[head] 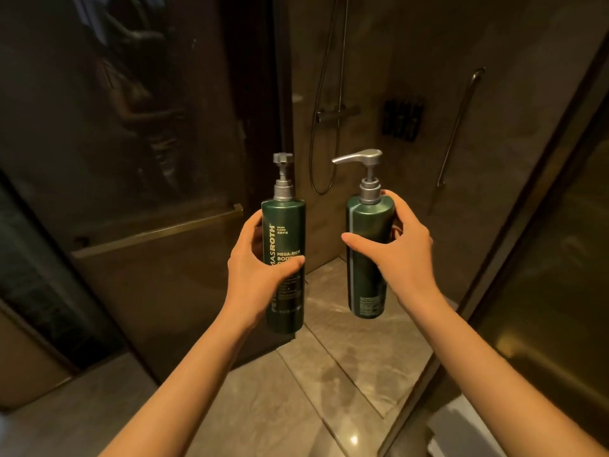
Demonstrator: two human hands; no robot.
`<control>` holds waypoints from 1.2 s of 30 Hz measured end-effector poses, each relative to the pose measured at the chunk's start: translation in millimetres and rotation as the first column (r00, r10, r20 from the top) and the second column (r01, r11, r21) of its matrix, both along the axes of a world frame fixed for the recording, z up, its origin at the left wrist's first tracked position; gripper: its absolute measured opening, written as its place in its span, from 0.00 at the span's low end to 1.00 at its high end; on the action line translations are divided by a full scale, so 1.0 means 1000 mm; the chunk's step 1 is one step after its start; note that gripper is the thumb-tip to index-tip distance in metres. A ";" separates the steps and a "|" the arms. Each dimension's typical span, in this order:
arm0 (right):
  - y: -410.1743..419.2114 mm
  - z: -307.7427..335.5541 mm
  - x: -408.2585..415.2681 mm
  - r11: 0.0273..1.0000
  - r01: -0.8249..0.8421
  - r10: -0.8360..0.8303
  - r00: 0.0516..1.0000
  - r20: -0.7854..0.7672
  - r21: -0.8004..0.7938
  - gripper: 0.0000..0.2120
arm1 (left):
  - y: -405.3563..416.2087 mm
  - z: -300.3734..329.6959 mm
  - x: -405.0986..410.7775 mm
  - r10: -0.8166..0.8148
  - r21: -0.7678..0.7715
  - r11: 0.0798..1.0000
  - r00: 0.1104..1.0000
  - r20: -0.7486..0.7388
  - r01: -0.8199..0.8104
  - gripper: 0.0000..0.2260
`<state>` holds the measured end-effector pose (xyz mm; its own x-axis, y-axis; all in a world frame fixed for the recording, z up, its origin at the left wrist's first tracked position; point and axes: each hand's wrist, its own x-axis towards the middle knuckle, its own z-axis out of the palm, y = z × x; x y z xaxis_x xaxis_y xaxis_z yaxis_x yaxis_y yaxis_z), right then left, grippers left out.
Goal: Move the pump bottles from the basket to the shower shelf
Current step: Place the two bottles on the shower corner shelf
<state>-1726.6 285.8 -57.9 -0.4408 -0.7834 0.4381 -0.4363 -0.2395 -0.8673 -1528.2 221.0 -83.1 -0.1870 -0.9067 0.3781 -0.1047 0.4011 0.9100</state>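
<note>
Gripping a green pump bottle (pixel 286 258) in each hand, left hand (pixel 257 268), right hand (pixel 407 255), marble shower floor (pixel 329 374), glass door (pixel 148 192)

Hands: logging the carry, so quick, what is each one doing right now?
Left hand: closed around the left pump bottle, held upright.
Right hand: closed around the right pump bottle, held upright.

The tall dark-green plastic pump bottle (pixel 286 225) reads "MASROTH", "SKIN CARE", "MEGA-RICH BODY". The other green pump bottle's (pixel 370 225) small print is unreadable.
</note>
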 end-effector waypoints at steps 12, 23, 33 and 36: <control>-0.183 -0.044 -0.071 0.990 0.137 -0.131 0.981 0.145 -0.030 0.32 | -0.190 -0.039 -0.089 0.006 0.045 0.999 1.000 -0.014 -0.005 0.37; -0.350 -0.006 -0.169 0.901 0.401 -0.374 0.911 0.174 -0.165 0.31 | -0.400 0.001 -0.211 -0.191 -0.009 0.982 0.981 -0.016 0.191 0.40; -0.489 -0.010 -0.288 0.940 0.321 -0.310 0.946 0.097 -0.119 0.31 | -0.534 0.004 -0.309 -0.188 -0.033 0.982 0.982 -0.011 0.188 0.40; -0.555 0.004 -0.337 0.967 0.222 -0.216 0.975 0.062 -0.128 0.32 | -0.583 0.015 -0.348 -0.081 -0.081 0.994 0.997 -0.019 0.079 0.39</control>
